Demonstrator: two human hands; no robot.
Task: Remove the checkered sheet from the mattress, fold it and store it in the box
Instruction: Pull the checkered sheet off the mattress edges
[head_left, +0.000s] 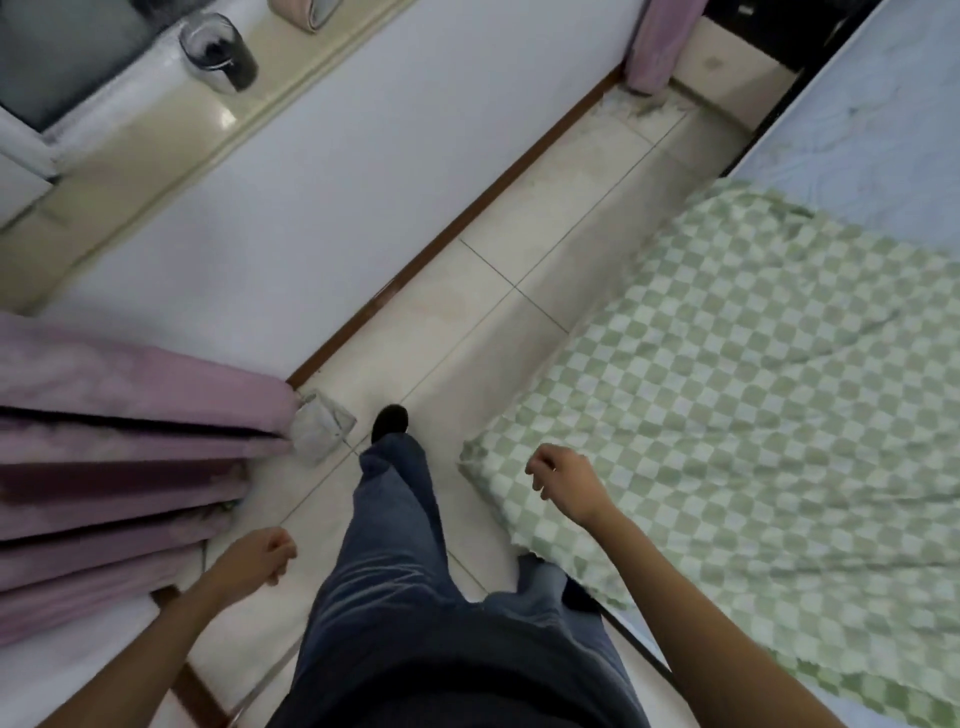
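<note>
Checkered sheet (753, 389) spread rumpled over mattress (883, 114), near corner just below right hand (558, 478), fingers loosely curled and empty, likewise left hand (260, 558), seemingly poised for a first grab; no box in view.

Green-and-white checkered sheet (753, 395), pale blue mattress (883, 130), mauve curtain (119, 441), blue jeans (400, 571)

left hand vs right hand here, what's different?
The left hand hangs over the floor tiles beside the purple curtain; the right hand is over the checkered sheet corner. The left hand sits nearer the body; the right hand reaches farther forward. Both are loosely curled, holding nothing.
</note>
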